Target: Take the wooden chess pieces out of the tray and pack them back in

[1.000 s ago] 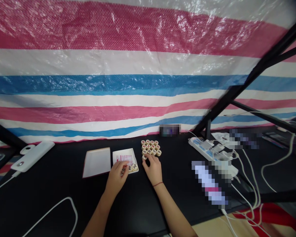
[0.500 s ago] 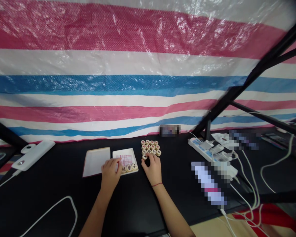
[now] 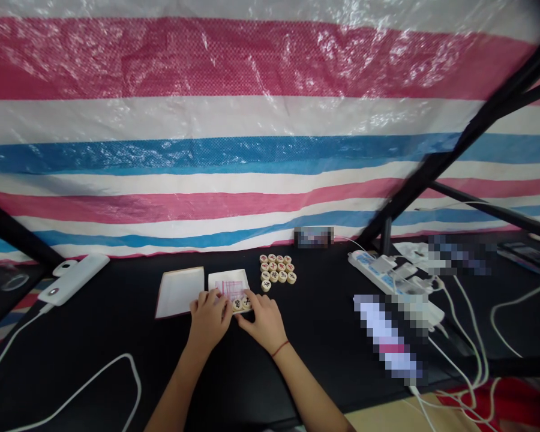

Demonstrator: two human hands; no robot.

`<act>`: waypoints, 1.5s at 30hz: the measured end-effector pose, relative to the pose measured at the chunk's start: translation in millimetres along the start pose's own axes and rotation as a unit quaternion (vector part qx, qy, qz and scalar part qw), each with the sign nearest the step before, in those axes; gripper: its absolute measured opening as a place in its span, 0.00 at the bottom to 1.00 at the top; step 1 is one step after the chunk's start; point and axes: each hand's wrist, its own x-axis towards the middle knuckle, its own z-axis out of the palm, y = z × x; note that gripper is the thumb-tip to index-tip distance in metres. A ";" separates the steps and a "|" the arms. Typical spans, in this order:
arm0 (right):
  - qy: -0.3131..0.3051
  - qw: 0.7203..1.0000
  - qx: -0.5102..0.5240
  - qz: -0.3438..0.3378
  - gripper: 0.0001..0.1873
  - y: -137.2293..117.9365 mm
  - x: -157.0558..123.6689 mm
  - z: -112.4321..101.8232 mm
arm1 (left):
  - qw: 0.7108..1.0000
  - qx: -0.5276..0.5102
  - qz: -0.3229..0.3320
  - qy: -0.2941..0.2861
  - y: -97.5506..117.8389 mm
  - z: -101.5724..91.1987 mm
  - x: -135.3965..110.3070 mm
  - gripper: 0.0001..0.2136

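Snugly, the half-curled left hand (image 3: 210, 319) and right hand (image 3: 263, 323) touched the tray's (image 3: 228, 282) near edge either side of the xiangqi pieces (image 3: 239, 304); any grip was unclear.

A black tabletop (image 3: 117, 324) carries a white power bank (image 3: 74, 280) with its white cable (image 3: 117, 355) at the left, then a flat white board (image 3: 179, 292) just beside a shallow white tray (image 3: 228, 283). Round xiangqi pieces (image 3: 278, 269) sit in tight rows nearby, and a white power strip (image 3: 369, 265) lies to the right
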 end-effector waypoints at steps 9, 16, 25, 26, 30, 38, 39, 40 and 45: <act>0.027 1.000 0.014 0.005 0.26 0.7 1.3 2.1 | 0.998 -0.059 -0.036 0.000 0.8 -0.8 -0.5 0.07; 0.157 0.978 0.130 -0.047 0.16 0.9 -1.0 -4.0 | 0.972 -0.231 -0.048 0.021 24.4 -5.4 15.2 0.10; 0.214 0.957 0.192 -0.050 0.13 5.7 -7.0 -12.3 | 0.928 -0.372 -0.003 0.017 40.3 -1.1 20.8 0.10; 0.217 0.954 0.199 -0.053 0.13 5.3 -7.9 -12.1 | 0.925 -0.380 -0.003 0.017 39.8 -0.9 19.3 0.10; 0.222 0.948 0.219 -0.058 0.15 1.7 -10.1 -11.3 | 0.908 -0.419 0.009 0.003 37.1 -0.5 14.2 0.10; 0.230 0.950 0.206 -0.049 0.12 5.0 -11.8 -19.9 | 0.877 -0.472 -0.030 0.082 28.3 15.0 8.7 0.09; 0.234 0.951 0.199 -0.032 0.11 8.9 -12.6 -20.6 | 0.870 -0.484 -0.050 0.084 26.5 17.7 8.6 0.10; 0.240 0.952 0.191 -0.010 0.11 13.6 -13.4 -21.2 | 0.863 -0.493 -0.066 0.085 24.8 20.1 8.9 0.11; 0.261 0.951 0.126 0.104 0.10 43.2 -17.1 -19.9 | 0.844 -0.505 -0.096 0.154 20.9 25.7 12.8 0.11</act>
